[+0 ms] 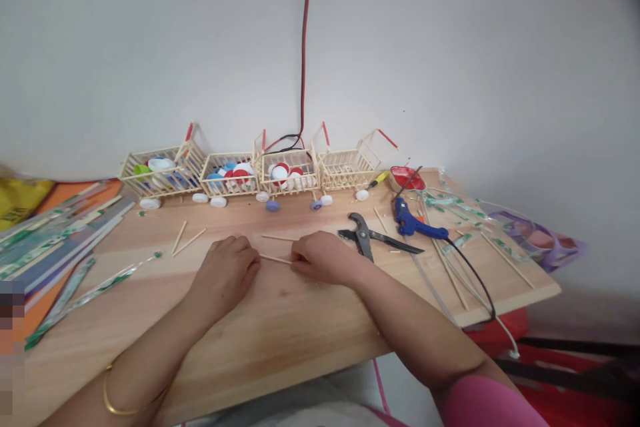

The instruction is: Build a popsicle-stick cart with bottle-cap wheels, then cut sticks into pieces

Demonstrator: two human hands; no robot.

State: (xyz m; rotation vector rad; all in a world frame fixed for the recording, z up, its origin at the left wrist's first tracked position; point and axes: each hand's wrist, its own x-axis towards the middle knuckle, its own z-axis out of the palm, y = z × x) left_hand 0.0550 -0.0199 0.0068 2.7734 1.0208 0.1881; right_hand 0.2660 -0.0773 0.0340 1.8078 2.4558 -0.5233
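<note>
- Left grip: fingers closed on the left end of a thin stick.
- Right grip: closed on the stick's right end, so the stick lies between the two hands, low over the desk.
- Just behind it, a second stick lies on the desk, its right end reaching the right grip.
- Left of the left grip, two loose sticks meet at their near ends in a V.
- Near the right grip, the cutter lies with its jaws to the left.
- Further right, a blue glue gun with a black cord; beyond it, a red dish and a yellow knife.
- At the back, four stick carts stand in a row by the wall; the left three hold coloured caps.
- At far left, plastic wrappers lie over an orange sheet.
</note>
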